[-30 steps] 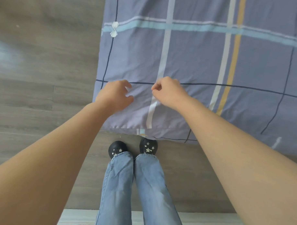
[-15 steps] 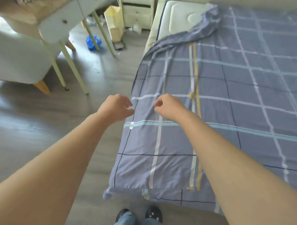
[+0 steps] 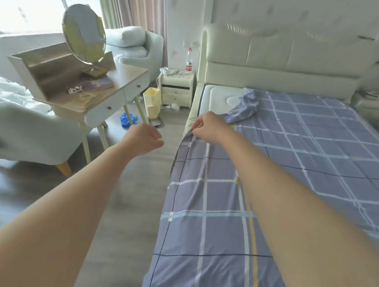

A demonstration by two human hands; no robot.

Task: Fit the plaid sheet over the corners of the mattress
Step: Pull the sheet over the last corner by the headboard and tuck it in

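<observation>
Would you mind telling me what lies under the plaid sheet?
A white mattress shows bare at the far left corner, where the plaid sheet is bunched back. Elsewhere the sheet covers it, so the rest is hidden.

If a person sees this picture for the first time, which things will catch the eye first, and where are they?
Two bare arms reach forward: the right hand pinches the left edge of the plaid sheet, while the left hand hangs loosely curled above the floor. At the far left corner by the headboard, the white mattress lies uncovered beside bunched sheet.
</observation>
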